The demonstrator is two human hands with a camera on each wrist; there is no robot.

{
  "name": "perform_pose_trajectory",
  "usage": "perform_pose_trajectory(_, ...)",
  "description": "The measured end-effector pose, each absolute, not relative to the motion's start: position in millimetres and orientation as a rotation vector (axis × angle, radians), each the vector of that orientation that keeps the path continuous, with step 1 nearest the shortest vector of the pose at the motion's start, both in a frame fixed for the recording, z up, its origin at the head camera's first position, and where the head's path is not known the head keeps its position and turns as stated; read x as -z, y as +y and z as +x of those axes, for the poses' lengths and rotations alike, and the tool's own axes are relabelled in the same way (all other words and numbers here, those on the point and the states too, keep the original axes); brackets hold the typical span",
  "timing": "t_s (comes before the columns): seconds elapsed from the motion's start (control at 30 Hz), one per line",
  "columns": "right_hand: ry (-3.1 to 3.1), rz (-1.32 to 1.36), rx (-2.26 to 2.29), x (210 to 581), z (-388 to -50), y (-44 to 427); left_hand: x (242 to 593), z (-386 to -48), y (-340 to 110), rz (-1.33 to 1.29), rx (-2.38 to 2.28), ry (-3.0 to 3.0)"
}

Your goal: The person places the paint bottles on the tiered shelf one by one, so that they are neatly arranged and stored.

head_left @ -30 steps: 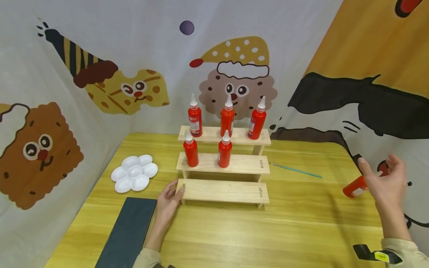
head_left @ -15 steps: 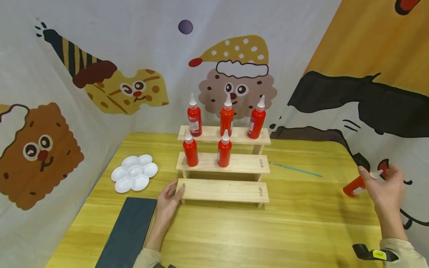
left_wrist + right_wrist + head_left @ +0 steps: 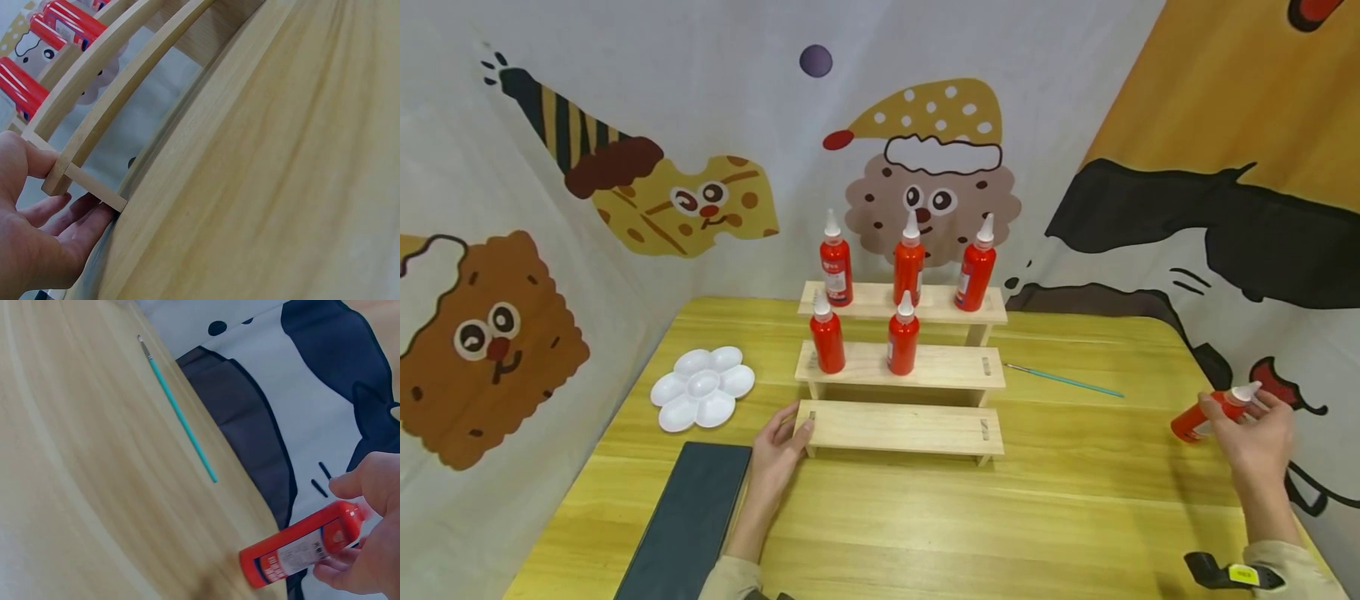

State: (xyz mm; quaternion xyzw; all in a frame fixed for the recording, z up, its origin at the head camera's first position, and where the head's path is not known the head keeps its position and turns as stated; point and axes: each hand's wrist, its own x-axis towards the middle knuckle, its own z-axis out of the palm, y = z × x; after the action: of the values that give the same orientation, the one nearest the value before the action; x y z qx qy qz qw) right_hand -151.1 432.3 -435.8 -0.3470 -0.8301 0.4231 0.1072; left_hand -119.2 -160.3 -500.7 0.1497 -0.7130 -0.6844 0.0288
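My left hand point(image 3: 775, 454) grips the left end of the lowest step of a three-tier wooden display stand point(image 3: 898, 427). In the left wrist view its thumb is on the board's end and the fingers point(image 3: 87, 228) lie by the short leg. At the table's right edge, my right hand point(image 3: 1262, 437) surrounds the upper part of a red paint bottle point(image 3: 1195, 421) with a white nozzle. In the right wrist view the thumb point(image 3: 350, 484) is slightly apart from the bottle's shoulder, and curved fingers are at its other side. The bottle's base is on the table.
Several similar red bottles point(image 3: 827, 342) stand on the upper two tiers. A white flower-shaped palette point(image 3: 702, 385) and a dark flat board point(image 3: 688, 521) lie at left. A turquoise paintbrush point(image 3: 1067, 380) lies right of the stand. A printed cloth point(image 3: 737, 67) hangs behind the table.
My right hand has moved down and left, around the red paint bottle's top. The bottle has not visibly shifted. My left hand stays on the stand.
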Motion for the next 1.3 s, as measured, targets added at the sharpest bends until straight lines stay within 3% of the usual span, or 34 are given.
perform_pose_trajectory(0.8, -2.619, -0.894, -1.133, 464.8, -142.0, 435.7, 499.5, -118.9, -157.6, 0.493, 2.140, -2.193)
perform_pose_trajectory(1.3, -2.607, -0.760, -1.152, 439.7, -141.1, 403.7, 499.2, -118.9, -158.3, 0.490, 2.118, -2.189)
